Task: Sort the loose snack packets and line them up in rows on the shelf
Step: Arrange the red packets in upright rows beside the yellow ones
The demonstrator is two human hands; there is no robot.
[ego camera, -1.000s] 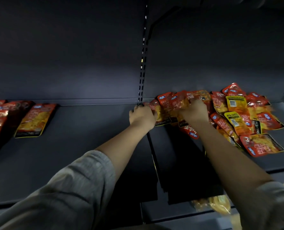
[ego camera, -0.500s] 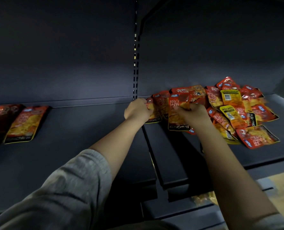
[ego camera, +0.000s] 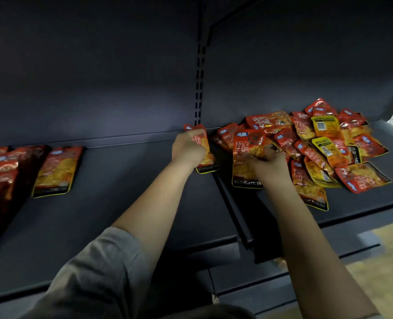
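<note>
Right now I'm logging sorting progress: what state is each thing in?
left hand: grips one red packet
right hand: grips a red-orange packet
packet pile: jumbled, overlapping
lone packet: lying flat
shelf: mostly bare

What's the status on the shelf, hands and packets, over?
Left hand grips one red packet. Right hand grips another packet at the loose pile. Sorted packets far left; nothing blocking.

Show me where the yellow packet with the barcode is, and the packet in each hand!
Yellow barcode packet [ego camera: 324, 125], head view: on its barcode label.
Left-hand packet [ego camera: 208, 155], head view: orange part beside the left hand [ego camera: 187, 149].
Right-hand packet [ego camera: 246, 146], head view: red front above the right hand [ego camera: 268, 166].
</note>
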